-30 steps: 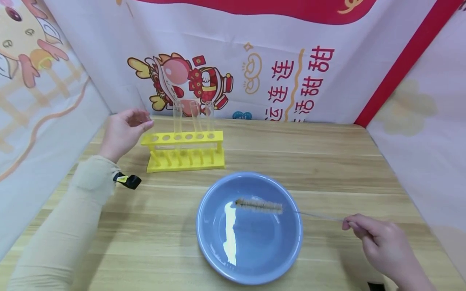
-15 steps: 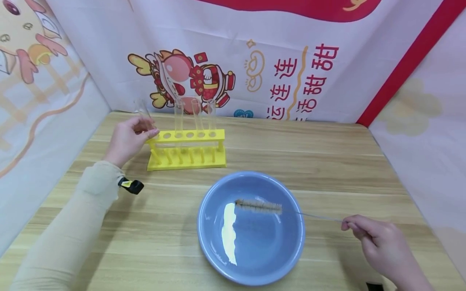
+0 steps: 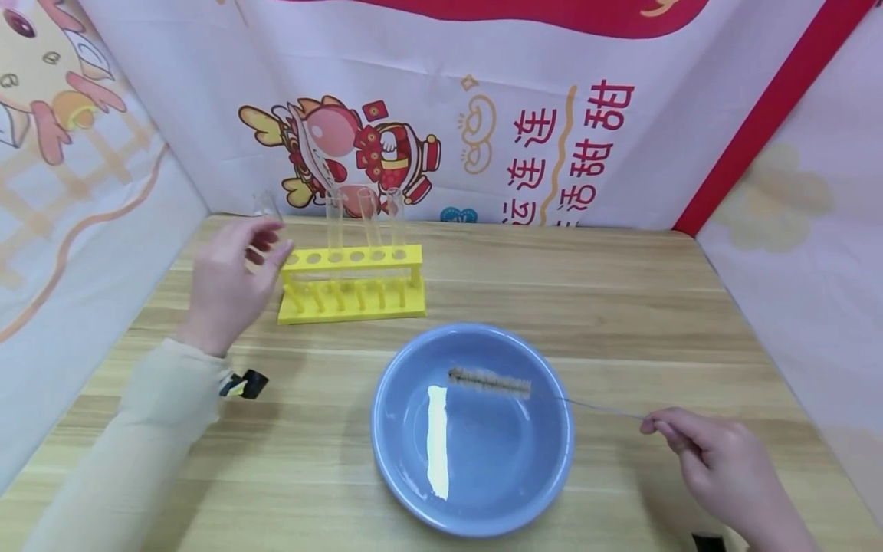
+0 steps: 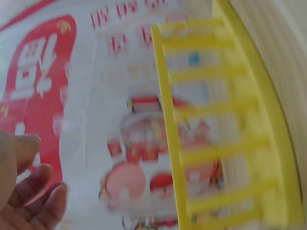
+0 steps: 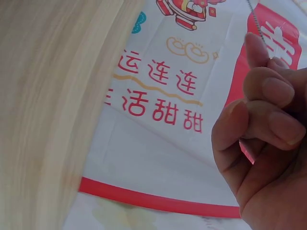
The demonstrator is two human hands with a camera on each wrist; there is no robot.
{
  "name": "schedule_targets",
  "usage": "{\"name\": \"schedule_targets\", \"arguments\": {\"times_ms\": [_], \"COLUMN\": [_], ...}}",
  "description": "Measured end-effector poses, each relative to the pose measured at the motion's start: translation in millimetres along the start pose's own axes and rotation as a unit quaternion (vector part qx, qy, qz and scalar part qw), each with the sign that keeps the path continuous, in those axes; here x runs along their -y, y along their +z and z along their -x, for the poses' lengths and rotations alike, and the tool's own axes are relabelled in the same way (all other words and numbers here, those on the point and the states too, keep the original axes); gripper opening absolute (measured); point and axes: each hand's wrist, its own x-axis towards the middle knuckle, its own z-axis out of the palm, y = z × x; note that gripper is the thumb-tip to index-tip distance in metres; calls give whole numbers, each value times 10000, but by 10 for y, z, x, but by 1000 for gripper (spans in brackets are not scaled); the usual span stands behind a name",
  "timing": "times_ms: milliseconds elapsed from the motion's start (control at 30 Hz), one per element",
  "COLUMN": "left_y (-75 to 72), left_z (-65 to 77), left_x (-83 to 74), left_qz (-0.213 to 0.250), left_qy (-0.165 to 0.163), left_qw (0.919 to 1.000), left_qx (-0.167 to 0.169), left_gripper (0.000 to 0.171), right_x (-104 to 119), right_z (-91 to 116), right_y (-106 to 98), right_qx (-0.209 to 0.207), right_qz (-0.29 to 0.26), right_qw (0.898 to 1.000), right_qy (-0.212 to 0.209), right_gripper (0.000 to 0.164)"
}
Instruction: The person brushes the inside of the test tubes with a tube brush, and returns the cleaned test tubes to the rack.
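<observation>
My left hand (image 3: 234,280) is at the left end of the yellow test tube rack (image 3: 352,303), its fingers loosely bent and apart. Behind those fingers a clear test tube (image 3: 265,204) rises at a tilt; its lower part is hidden. In the left wrist view, nothing shows between the thumb and fingers (image 4: 50,206). Several other clear tubes stand in the rack, among them a leaning test tube (image 3: 370,222). My right hand (image 3: 717,460) pinches the thin wire handle of a test tube brush (image 3: 490,382), whose bristles hang over the blue basin (image 3: 472,525).
The wooden table (image 3: 621,291) carries the rack at the back left and the basin in front of it. A printed cloth (image 3: 607,61) closes off the back, with cloth walls on both sides.
My left hand brought a test tube down to the rack's left end, then drew its fingers off it. The right hand and brush have hardly moved.
</observation>
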Motion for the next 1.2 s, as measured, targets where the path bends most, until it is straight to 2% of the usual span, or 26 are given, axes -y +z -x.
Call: {"name": "schedule_targets", "arguments": {"times_ms": [33,67,167,233,300,400,467,567,633,733,800,900,1033,1100,1200], "left_y": [31,71,213,307,378,457,502,567,601,631,647,666,669,658,626], "left_z": [4,3,-13,-37,-68,-108,-125,-140,-145,-154,-168,-202,-248,-266,-302], "left_x": [-65,-122,-218,-220,-187,-103,-54,-3,7,4,-5,-5,-4,-12,-42], "left_qz": [166,351,734,801,733,684,715,776,766,717,726,700,565,537,588], "left_qy": [80,3,-594,-1043,-1423,-1834,-1998,-2127,-2169,-2213,-2227,-2254,-2259,-2253,-2075], "left_qw": [9996,9983,9872,9772,9685,9568,9511,9461,9459,9465,9472,9497,9544,9566,9649], "left_qx": [203,471,1283,1666,1909,2150,2243,2315,2289,2237,2191,2057,1867,1770,1496], "left_gripper": [34,36,52,64,72,76,76,73,70,65,60,54,45,42,39], "right_x": [26,54,134,179,218,268,298,346,377,428,458,502,549,557,542], "right_z": [-10,-19,-51,-78,-116,-175,-212,-265,-298,-349,-380,-414,-433,-430,-404], "right_y": [-8,-17,-15,11,56,133,178,224,242,242,229,204,187,179,146], "right_qx": [4,1,-15,2,108,293,371,388,377,297,200,51,9,8,-59], "right_qz": [61,156,333,412,485,699,840,1004,1067,1152,1189,1230,1162,1087,992], "right_qw": [10000,9999,9994,9991,9987,9971,9957,9939,9929,9912,9900,9874,9861,9873,9902], "right_qy": [-4,6,-45,-82,-90,-74,-120,-233,-360,-579,-737,-993,-1187,-1154,-986], "right_gripper": [35,39,41,28,15,24,23,14,8,20,22,19,28,27,21]}}
